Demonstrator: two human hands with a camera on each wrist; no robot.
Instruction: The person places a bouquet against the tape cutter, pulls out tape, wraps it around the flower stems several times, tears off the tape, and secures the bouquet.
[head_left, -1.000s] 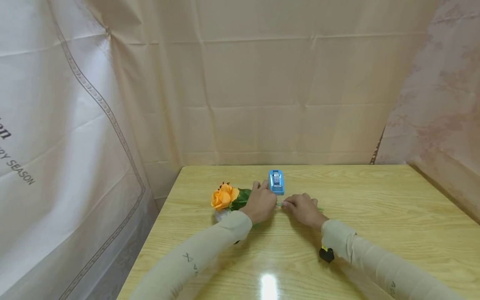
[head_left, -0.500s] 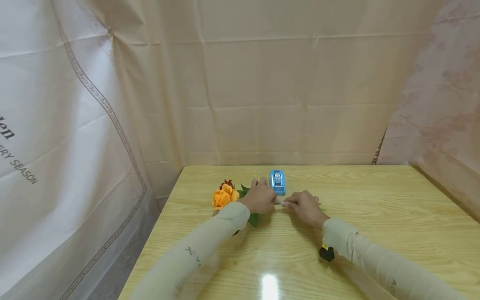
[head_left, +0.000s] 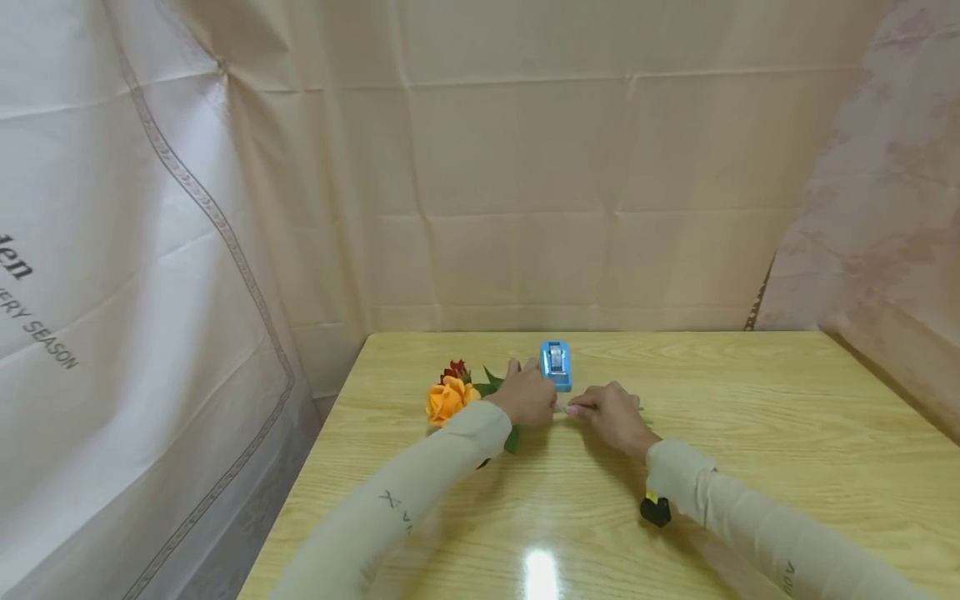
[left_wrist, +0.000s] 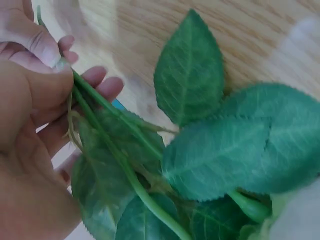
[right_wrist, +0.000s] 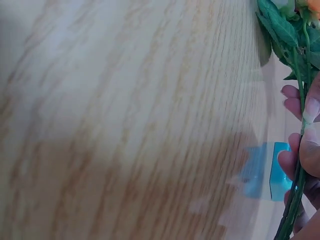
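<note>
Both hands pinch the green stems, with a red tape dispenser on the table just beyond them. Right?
Not quite: the tape dispenser is blue, not red, as the head view shows. The left hand and right hand do pinch the green stems.

The tape dispenser (head_left: 556,367) sits on the table (head_left: 750,392), right of the blooms (head_left: 451,400).

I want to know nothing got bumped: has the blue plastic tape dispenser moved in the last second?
No. Against the back edge of the wood-grain table, the blue plastic tape dispenser shows no shift in the head view.
</note>
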